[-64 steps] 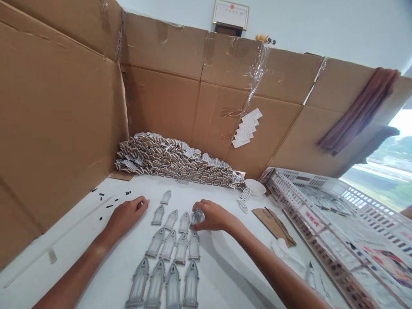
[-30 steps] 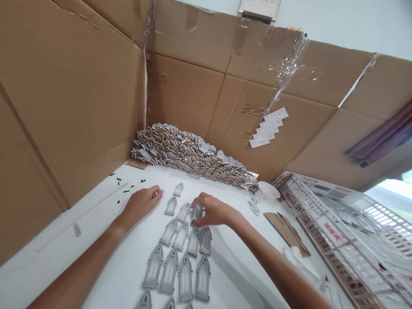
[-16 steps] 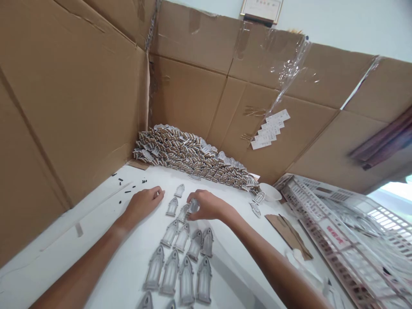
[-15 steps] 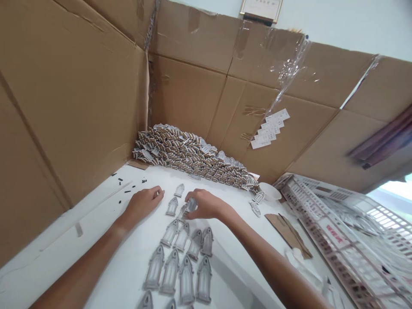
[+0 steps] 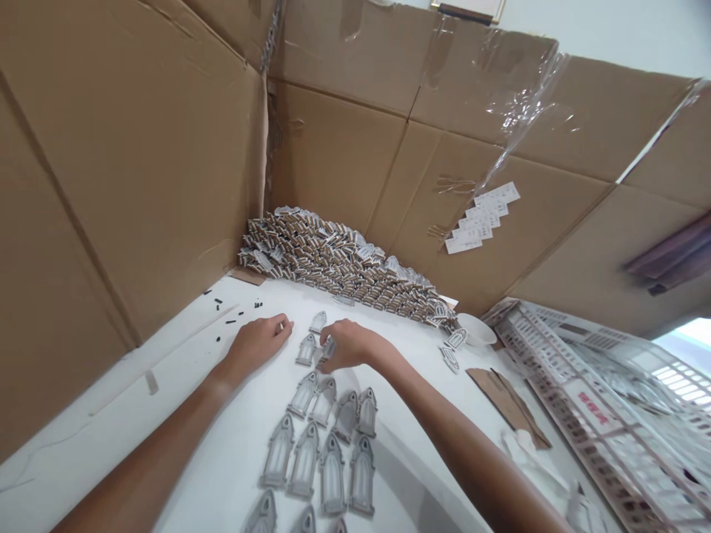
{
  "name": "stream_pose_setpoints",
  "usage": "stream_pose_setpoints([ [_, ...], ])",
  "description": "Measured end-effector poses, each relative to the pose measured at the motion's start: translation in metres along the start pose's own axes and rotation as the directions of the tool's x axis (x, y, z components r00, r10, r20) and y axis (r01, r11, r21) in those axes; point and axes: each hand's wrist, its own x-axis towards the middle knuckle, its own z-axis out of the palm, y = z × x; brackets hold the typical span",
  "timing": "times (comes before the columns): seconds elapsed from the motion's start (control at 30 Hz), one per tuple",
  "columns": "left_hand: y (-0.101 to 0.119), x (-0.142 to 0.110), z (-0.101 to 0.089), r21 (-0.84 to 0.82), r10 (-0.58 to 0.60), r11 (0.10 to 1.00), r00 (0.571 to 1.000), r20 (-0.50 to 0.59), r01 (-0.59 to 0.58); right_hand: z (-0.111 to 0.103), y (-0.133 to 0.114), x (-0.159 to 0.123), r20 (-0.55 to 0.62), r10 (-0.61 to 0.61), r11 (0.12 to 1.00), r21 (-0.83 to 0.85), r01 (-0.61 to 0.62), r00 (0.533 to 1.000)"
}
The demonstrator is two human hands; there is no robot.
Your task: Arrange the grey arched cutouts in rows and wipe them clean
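Observation:
My right hand (image 5: 349, 344) curls thumb and fingers around a small grey arched window-shaped piece (image 5: 327, 349), mostly hidden under the fingers. I cannot tell whether more than one piece is in that grip. Just left of it lies another arched piece (image 5: 306, 349), with a single one (image 5: 318, 321) behind. Towards me, rows of larger matching pieces (image 5: 333, 474) lie flat, each with a pale pane and a hole near its tip. My left hand (image 5: 261, 342) rests on the white table (image 5: 205, 459) in a loose fist, and the inside of its fingers is hidden.
A long heap of stacked pieces (image 5: 344, 259) lines the cardboard wall (image 5: 333, 148). At right are a white bowl (image 5: 476, 330), a cardboard scrap (image 5: 508, 403) and a plastic crate (image 5: 589, 403). Small black bits (image 5: 218, 339) are scattered at left.
My right hand has moved left along its row, and pieces that lay there no longer show on the table. My left hand has stayed in place while the view shifted.

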Motion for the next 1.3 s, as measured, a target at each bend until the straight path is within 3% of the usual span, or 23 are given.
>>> stream_pose_setpoints([
  [0.17,0.001,-0.002,-0.001,0.008,0.009,1.0,1.0,0.0,-0.009,-0.015,-0.015,0.014,-0.074,-0.067,0.998,-0.01,0.067,0.995],
  [0.37,0.001,-0.001,-0.001,0.015,0.018,1.0,1.0,0.011,-0.018,-0.012,-0.032,0.03,-0.005,-0.084,0.995,-0.05,0.083,0.996],
  [1.0,-0.003,0.0,0.002,0.037,0.021,0.999,1.0,0.0,-0.021,-0.001,-0.033,0.027,-0.01,-0.08,0.997,-0.016,0.08,0.997],
  [1.17,-0.002,0.001,-0.001,0.041,0.031,0.999,1.0,0.0,-0.031,-0.018,-0.035,0.01,-0.031,-0.109,0.992,-0.071,0.107,0.994],
  [1.3,0.006,0.0,-0.007,0.058,-0.007,0.998,1.0,0.005,0.007,-0.03,-0.018,-0.034,-0.005,-0.068,0.997,-0.049,0.067,0.998],
])
